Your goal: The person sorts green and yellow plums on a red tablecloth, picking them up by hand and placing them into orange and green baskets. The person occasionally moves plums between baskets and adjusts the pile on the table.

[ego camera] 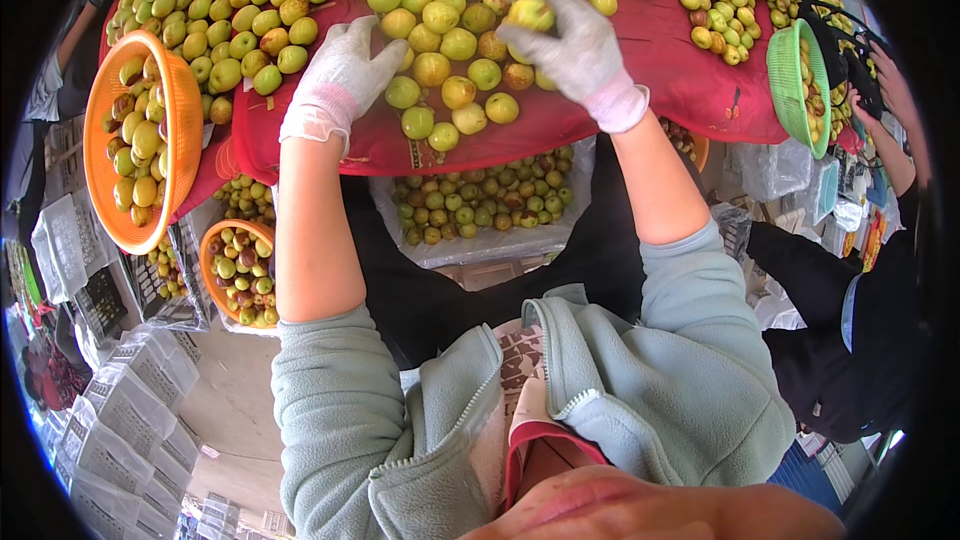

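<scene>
Green-yellow jujubes (459, 43) with brown patches lie loose on a red cloth (315, 154) that covers the surface before me. My right hand (581, 45), in a white knit glove with a pink cuff, grips one jujube (531, 13) between thumb and fingers, above the others. The hand and that fruit look slightly blurred. At the left edge of the central group rests my left hand (341, 75), gloved the same way. Its thumb and fingers are spread beside the nearest fruit, and I see nothing held in it.
An orange plastic basket (191, 165) of jujubes leans at the left, above a smaller orange basket (206, 270). Below the cloth's edge is a plastic-lined crate (480, 249) of jujubes. A green basket (780, 90) stands at the right, near another person's hands (889, 82). Lined crates (127, 397) are stacked lower left.
</scene>
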`<state>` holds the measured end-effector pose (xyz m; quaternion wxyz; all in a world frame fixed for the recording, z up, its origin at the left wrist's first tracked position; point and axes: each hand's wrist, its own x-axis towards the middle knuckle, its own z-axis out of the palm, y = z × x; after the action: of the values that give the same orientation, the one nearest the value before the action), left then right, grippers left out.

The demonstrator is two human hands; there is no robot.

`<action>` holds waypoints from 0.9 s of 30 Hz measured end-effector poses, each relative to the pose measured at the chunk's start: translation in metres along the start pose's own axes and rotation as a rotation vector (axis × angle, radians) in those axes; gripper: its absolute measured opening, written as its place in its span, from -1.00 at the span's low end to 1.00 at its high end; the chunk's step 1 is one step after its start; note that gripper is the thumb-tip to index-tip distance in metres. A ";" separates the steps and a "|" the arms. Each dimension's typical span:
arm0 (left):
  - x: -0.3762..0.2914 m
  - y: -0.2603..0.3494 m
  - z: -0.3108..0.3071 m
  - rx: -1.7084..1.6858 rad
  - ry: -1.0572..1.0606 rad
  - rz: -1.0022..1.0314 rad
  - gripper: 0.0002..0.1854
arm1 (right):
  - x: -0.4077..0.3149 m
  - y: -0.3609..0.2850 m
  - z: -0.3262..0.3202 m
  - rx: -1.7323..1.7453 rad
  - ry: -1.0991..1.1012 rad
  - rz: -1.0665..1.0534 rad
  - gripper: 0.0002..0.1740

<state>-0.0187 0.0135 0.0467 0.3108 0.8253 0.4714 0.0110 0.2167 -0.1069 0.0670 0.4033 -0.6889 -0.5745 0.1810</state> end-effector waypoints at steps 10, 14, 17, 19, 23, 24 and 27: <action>0.001 0.000 -0.005 -0.045 -0.033 -0.046 -0.15 | 0.030 0.069 -0.044 -0.644 0.359 0.279 -0.32; -0.002 0.002 -0.006 -0.162 -0.052 -0.045 -0.13 | 0.008 0.053 -0.039 -0.800 -0.160 0.405 -0.22; -0.004 0.005 -0.003 -0.301 -0.069 -0.033 -0.11 | 0.007 0.050 -0.034 -0.697 -0.119 0.321 -0.27; -0.003 0.008 0.000 -0.367 -0.070 -0.011 -0.10 | 0.009 0.049 -0.030 -0.639 -0.142 0.334 -0.23; 0.001 0.010 0.005 -0.460 -0.101 -0.016 -0.11 | 0.004 0.041 -0.015 -0.326 -0.206 0.352 -0.12; 0.001 0.010 0.005 -0.490 -0.117 -0.028 -0.11 | 0.000 0.037 -0.012 -0.395 -0.261 0.292 -0.11; -0.001 0.013 0.005 -0.406 -0.170 0.008 -0.27 | -0.009 0.027 -0.004 -0.426 -0.344 0.237 -0.20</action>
<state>-0.0075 0.0055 0.0496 0.5092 0.7456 0.4283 0.0372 0.2344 -0.1174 0.0473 0.1224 -0.7796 -0.5750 0.2160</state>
